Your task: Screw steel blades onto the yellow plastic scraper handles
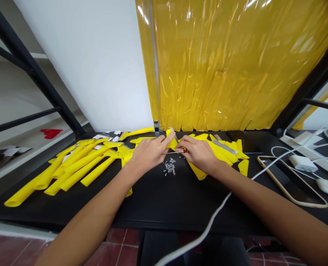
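My left hand (149, 153) pinches the end of a yellow plastic piece (171, 142) between its fingers. My right hand (198, 153) grips a small red-handled screwdriver (184, 151), whose thin shaft points left across the gap towards my left hand. Just below the hands lies a small pile of silver screws (169, 167). To the left spreads a heap of long yellow plastic parts (78, 162), and more yellow pieces (224, 153) lie under and beyond my right hand, with a metal strip (224, 147) on them.
All this lies on a black table (164, 207). A shiny yellow plastic sheet (221, 66) hangs behind it, and a black shelf frame (28, 66) stands left. At right are a white power strip (313, 155), a charger (303, 163), white cables and a gold-rimmed tablet (291, 181).
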Motion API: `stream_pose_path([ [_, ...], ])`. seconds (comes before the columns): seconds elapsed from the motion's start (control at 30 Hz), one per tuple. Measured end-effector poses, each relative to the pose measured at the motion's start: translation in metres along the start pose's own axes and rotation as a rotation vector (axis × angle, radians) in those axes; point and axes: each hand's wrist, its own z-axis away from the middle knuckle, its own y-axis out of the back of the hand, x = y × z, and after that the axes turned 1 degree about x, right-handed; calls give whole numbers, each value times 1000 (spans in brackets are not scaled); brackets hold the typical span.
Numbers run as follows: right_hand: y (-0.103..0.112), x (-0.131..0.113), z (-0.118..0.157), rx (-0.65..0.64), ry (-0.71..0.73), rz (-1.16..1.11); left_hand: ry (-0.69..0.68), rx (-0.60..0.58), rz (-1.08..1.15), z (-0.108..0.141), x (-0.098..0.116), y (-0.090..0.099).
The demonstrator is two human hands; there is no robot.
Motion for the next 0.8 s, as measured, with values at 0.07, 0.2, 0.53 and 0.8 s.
stream_pose_path([
  [0.07, -3, 1, 0, 26, -1, -25, -8, 13, 30, 0, -1, -1],
  [0.2, -5, 3, 1, 75, 26, -56, 8, 32, 58, 0, -1, -2],
  [0.53, -3, 5, 1, 87, 85, -31, 0, 58, 68, 1, -2, -2],
  [0.8, -1, 2, 1, 102, 43, 45, 36, 66, 30, 1, 0, 1],
])
